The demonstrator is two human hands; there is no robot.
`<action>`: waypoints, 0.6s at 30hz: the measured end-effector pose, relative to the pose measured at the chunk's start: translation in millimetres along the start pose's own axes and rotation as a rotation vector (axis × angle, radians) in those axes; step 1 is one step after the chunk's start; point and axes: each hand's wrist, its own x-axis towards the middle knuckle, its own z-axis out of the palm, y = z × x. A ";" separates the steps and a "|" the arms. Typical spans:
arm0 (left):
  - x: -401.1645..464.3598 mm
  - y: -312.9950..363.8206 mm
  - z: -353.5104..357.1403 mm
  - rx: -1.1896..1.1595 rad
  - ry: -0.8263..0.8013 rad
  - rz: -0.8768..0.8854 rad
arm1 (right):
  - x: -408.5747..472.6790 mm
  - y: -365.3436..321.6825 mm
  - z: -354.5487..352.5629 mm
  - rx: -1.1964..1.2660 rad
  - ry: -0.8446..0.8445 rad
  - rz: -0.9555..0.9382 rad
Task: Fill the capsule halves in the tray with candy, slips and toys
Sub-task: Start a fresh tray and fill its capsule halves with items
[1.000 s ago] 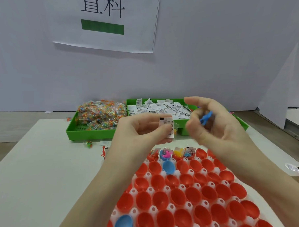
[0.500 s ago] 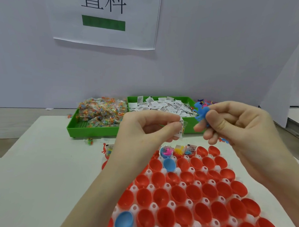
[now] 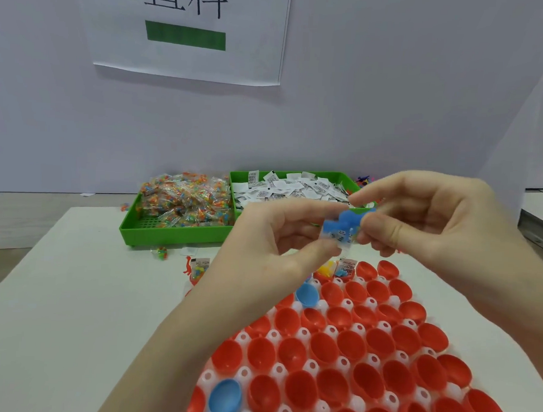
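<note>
My left hand (image 3: 278, 237) pinches a white printed slip (image 3: 340, 238) between thumb and fingers above the tray's far end. My right hand (image 3: 431, 222) pinches a small blue toy (image 3: 349, 220) and holds it against the slip. Below them lies a white tray (image 3: 323, 407) of several red capsule halves (image 3: 323, 348), with blue halves (image 3: 306, 294) among them. A few halves in the far row (image 3: 343, 268) hold candy, slips and toys; my left hand partly hides that row.
A green bin (image 3: 169, 232) at the back holds wrapped candy packets (image 3: 186, 202) on the left and white slips (image 3: 296, 188) on the right. Loose toys (image 3: 363, 179) lie behind it. A stray candy (image 3: 161, 253) and a small orange toy (image 3: 187, 266) lie on the white table.
My two hands have come together: the right hand brought the blue toy leftward until it meets the slip in my left hand. The view has tilted slightly downward.
</note>
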 end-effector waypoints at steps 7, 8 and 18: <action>-0.1 0.1 -1.6 -0.026 -0.003 0.001 | 0.4 -1.2 -5.2 0.130 -0.031 0.090; 0.0 -0.6 -1.4 -0.021 0.007 0.000 | 1.2 -0.6 -6.0 0.138 -0.040 0.100; 0.9 -0.3 0.0 -0.047 0.063 0.005 | -3.5 -1.4 -7.4 0.304 -0.080 0.144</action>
